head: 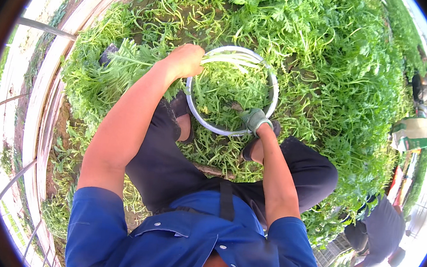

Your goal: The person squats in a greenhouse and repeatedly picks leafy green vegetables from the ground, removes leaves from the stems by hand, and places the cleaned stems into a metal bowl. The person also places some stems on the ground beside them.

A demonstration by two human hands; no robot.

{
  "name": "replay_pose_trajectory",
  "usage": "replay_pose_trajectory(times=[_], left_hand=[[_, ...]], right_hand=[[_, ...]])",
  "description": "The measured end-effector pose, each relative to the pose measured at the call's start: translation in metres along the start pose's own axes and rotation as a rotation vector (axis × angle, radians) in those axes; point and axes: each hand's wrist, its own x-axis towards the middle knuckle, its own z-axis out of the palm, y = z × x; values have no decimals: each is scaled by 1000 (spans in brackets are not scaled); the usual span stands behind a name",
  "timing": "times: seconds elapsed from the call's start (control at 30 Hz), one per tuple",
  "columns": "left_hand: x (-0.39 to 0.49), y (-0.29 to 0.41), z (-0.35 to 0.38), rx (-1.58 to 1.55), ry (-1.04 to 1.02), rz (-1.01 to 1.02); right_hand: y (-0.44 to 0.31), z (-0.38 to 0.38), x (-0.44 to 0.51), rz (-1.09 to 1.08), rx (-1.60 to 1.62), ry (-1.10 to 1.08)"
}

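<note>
My bare left hand point(187, 61) is closed around a bunch of leafy greens, whose pale stems point(234, 61) point right over the far part of a round metal-rimmed tub point(192, 105). The leaves of this bunch hang below and left of the hand. Loose cut greens point(236, 86) fill much of the tub, which stands between my feet. At the tub's near right rim is my right hand point(256, 120) in a green glove. Its fingers are bent round a brownish thing that reaches into the tub among the leaves; what it is cannot be told.
Cut greens point(101, 79) lie heaped at the left, beside a dark object point(108, 55). Growing greens point(352, 88) cover the ground ahead and right. Plastic sheeting point(47, 94) and poles line the left edge. Another person point(382, 229) bends by a crate point(334, 252) at lower right.
</note>
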Motion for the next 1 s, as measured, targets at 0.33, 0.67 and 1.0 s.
replay_pose_trajectory(times=[0.33, 0.67, 1.0], left_hand=[[4, -16, 0, -253, 11, -103], [-7, -9, -7, -696, -302, -124], [-8, -10, -3, -451, -182, -66]], right_hand=[[-12, 19, -35, -55, 683, 60], [-84, -29, -75, -211, -10, 418], [-67, -31, -74, -445, -55, 622]])
